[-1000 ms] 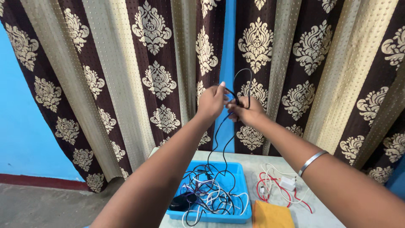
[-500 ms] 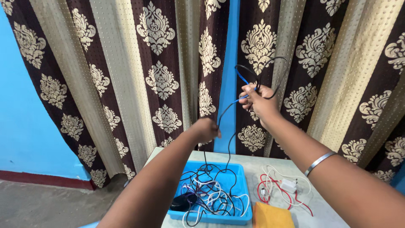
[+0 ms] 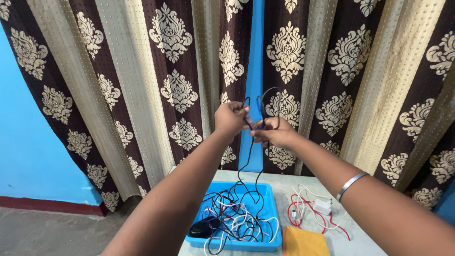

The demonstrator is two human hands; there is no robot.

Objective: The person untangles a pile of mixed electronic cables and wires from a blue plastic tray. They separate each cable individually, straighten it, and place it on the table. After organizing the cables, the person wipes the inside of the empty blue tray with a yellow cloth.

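Observation:
Both my hands are raised in front of the curtain, close together. My left hand pinches a thin black cable, and my right hand grips the same cable beside it, with loops sticking up above the fingers. The cable hangs down in a wavy line into a blue tray on the table. The tray holds a tangle of black and white cables and a black mouse-like object. A metal bangle sits on my right wrist.
A grey table stands below against the patterned brown and beige curtain. Right of the tray lie red and white cables with a white charger, and a yellow cloth. A blue wall and floor are at left.
My left hand rose from low near the tray back up to meet my right hand, which came down slightly. Both hands now hold the black cable together.

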